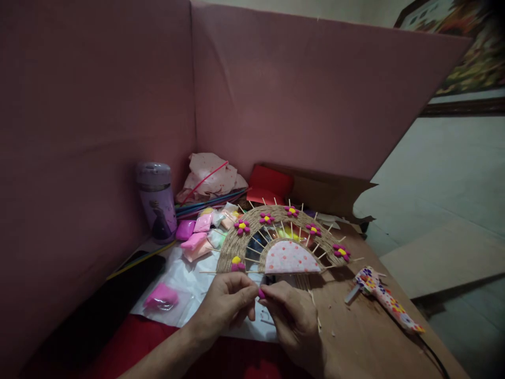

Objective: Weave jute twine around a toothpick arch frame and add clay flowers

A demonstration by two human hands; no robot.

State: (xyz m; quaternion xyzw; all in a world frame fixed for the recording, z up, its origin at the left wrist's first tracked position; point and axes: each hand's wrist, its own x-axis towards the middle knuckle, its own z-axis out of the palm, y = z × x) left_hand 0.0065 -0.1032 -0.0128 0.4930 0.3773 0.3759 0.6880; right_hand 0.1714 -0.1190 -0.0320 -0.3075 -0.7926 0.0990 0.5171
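A small lump of magenta modelling clay is pinched between my hands, low in front of me. My left hand has thumb and forefinger closed at its left side. My right hand grips it from the right, fingers curled. Just beyond them rests a half-round fan of wound twine on thin sticks. Magenta clay flowers with yellow centres, such as one at the top, sit along its band. The lowest left flower shows only part of its petals. Dotted fabric covers the inner half circle.
Bagged clay packets lie left of the fan, with a pink packet nearer. A purple tumbler stands behind. On the right lies a flower-patterned glue gun with a cord. Pink panels rise behind.
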